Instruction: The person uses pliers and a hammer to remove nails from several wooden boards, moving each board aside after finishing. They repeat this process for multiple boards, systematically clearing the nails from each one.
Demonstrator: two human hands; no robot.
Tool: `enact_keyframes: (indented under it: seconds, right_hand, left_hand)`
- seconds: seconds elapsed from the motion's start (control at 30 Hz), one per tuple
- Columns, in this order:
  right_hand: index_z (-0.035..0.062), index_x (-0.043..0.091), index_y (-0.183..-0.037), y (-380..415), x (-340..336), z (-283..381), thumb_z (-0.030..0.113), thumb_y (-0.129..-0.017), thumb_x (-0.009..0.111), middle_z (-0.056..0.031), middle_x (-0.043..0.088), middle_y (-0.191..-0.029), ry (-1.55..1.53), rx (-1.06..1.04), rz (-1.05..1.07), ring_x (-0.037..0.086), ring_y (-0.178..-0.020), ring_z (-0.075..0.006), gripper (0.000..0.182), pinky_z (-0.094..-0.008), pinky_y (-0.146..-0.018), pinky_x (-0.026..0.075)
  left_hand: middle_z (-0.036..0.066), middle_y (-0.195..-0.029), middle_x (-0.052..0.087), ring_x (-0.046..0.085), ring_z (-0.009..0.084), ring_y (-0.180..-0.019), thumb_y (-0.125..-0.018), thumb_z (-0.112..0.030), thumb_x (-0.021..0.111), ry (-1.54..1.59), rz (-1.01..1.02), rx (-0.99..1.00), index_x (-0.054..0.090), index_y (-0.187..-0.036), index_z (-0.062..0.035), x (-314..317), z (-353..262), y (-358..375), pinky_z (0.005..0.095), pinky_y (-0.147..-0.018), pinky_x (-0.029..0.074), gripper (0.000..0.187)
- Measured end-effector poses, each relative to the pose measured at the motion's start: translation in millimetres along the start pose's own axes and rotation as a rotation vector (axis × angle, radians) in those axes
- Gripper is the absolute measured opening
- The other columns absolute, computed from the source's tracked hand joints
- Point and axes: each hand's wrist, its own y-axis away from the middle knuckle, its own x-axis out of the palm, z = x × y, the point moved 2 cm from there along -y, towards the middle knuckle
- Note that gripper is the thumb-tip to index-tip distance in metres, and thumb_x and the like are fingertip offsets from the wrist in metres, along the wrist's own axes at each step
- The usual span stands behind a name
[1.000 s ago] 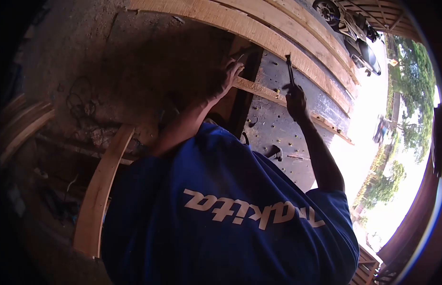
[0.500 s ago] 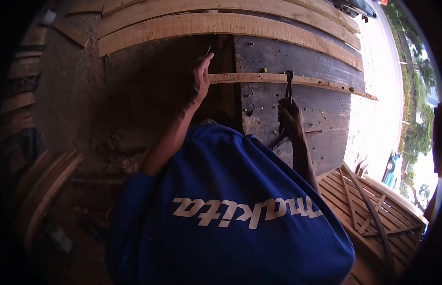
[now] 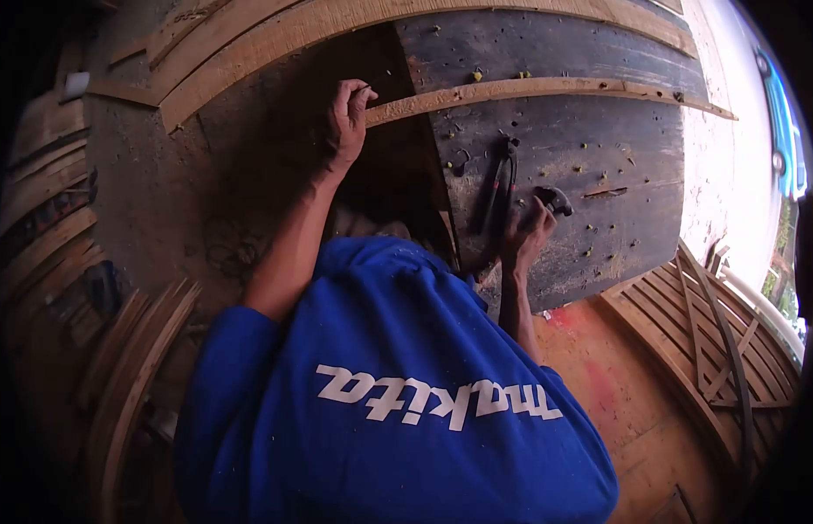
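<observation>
A long, narrow wooden strip (image 3: 529,88) lies across the dark bench top (image 3: 633,140). My left hand (image 3: 347,120) is closed at its left end, which the fingers hide. A small, thin dark piece shows at those fingertips, too small to name. To the right, my right hand (image 3: 527,237) is at a claw hammer (image 3: 555,201), its fingers curled just behind the head; the handle is mostly hidden under the hand. A pair of pincers (image 3: 509,170) lies on the bench just left of the hammer, with its jaws away from me.
Several wider boards (image 3: 275,44) lie along the far side. Bent nails and yellowish bits are scattered over the bench. Stacked curved wood pieces (image 3: 149,367) stand at the lower left. A slatted wooden frame (image 3: 721,349) leans at the right, and a blue vehicle (image 3: 780,113) is outside.
My right hand has let go of the pincers, which now lie on the bench, and has moved down to the hammer. The left hand stays at the strip's end. My view has shifted.
</observation>
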Motion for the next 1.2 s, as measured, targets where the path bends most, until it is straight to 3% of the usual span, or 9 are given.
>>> enact_keyframes:
  seconds: [0.1,0.3,0.43,0.53,0.67,0.73,0.8,1.03,1.2]
  right_hand:
    - [-0.0017,0.045,-0.149,16,-8,-45,0.022,-0.090,0.077,-0.0226,0.055,-0.125,0.065,0.320,0.136,0.058,-0.112,-0.0410,0.071,-0.0475,-0.100,0.047]
    - [-0.0027,0.044,-0.149,10,-8,-56,0.020,-0.087,0.077,-0.0210,0.065,-0.108,0.004,0.367,0.215,0.065,-0.097,-0.0348,0.074,-0.0473,-0.089,0.052]
    - [-0.0033,0.050,-0.138,9,-11,-75,0.014,-0.091,0.071,-0.0079,0.062,-0.088,-0.314,0.483,0.187,0.064,-0.075,-0.0209,0.055,-0.0363,-0.067,0.053]
    - [0.0041,0.056,-0.108,7,-32,-62,0.016,-0.099,0.066,-0.0029,0.057,-0.074,-0.832,0.901,0.270,0.053,-0.061,-0.0073,0.018,-0.0264,-0.053,0.043]
    - [0.0032,0.063,-0.114,-12,-57,-38,0.024,-0.100,0.072,0.0002,0.055,-0.075,-0.152,0.473,0.254,0.048,-0.058,-0.0052,0.027,-0.0265,-0.051,0.038]
    - [0.0036,0.065,-0.119,-20,-65,-29,0.023,-0.100,0.072,0.0012,0.055,-0.075,-0.197,0.418,0.281,0.048,-0.059,-0.0048,0.028,-0.0262,-0.051,0.038]
    - [0.0054,0.066,-0.129,-36,-80,-2,0.021,-0.103,0.067,0.0032,0.056,-0.076,-0.265,0.388,0.371,0.049,-0.060,-0.0042,0.030,-0.0254,-0.053,0.039]
    - [0.0009,0.061,-0.129,-55,-78,51,0.022,-0.106,0.058,-0.0103,0.072,-0.082,-0.273,0.152,0.632,0.066,-0.063,-0.0180,0.031,-0.0345,-0.060,0.051]
    - [0.0032,0.049,-0.141,-52,-66,68,0.016,-0.105,0.056,-0.0195,0.073,-0.095,-0.182,0.128,0.696,0.072,-0.078,-0.0370,0.039,-0.0455,-0.069,0.054]
  left_hand:
    - [0.008,-0.088,0.066,0.066,0.0163,-0.079,-0.110,-0.016,0.057,-0.041,-0.068,-0.114,0.062,-0.113,-0.0008,6,23,5,0.0313,-0.075,0.055,0.016]
    - [0.009,-0.089,0.067,0.067,0.0193,-0.080,-0.108,-0.016,0.059,-0.246,-0.105,-0.004,0.062,-0.113,-0.0022,14,18,8,0.0342,-0.072,0.054,0.015]
    - [0.009,-0.091,0.068,0.068,0.0201,-0.080,-0.108,-0.015,0.060,-0.301,-0.089,-0.058,0.062,-0.115,-0.0024,12,13,10,0.0344,-0.072,0.055,0.015]
    - [0.010,-0.092,0.068,0.068,0.0205,-0.080,-0.108,-0.016,0.060,-0.301,-0.119,-0.057,0.063,-0.114,-0.0027,14,14,12,0.0343,-0.072,0.055,0.015]
    - [0.009,-0.090,0.069,0.068,0.0214,-0.081,-0.105,-0.014,0.065,-0.289,-0.127,-0.008,0.066,-0.111,-0.0037,13,12,9,0.0349,-0.071,0.054,0.012]
    - [0.008,-0.090,0.069,0.068,0.0223,-0.082,-0.103,-0.014,0.068,-0.257,-0.137,0.021,0.068,-0.108,-0.0044,7,5,5,0.0360,-0.072,0.053,0.011]
    - [0.003,-0.085,0.066,0.062,0.0228,-0.079,-0.095,-0.012,0.074,-0.470,0.045,0.305,0.069,-0.101,-0.0077,7,-12,-3,0.0371,-0.078,0.048,0.009]
    - [0.000,-0.085,0.068,0.060,0.0213,-0.078,-0.091,-0.012,0.078,-0.492,0.242,0.359,0.072,-0.102,-0.0110,18,-16,0,0.0370,-0.076,0.045,0.013]
    - [-0.001,-0.085,0.067,0.059,0.0203,-0.077,-0.089,-0.013,0.079,-0.516,0.273,0.387,0.072,-0.104,-0.0126,17,-13,0,0.0363,-0.074,0.044,0.016]
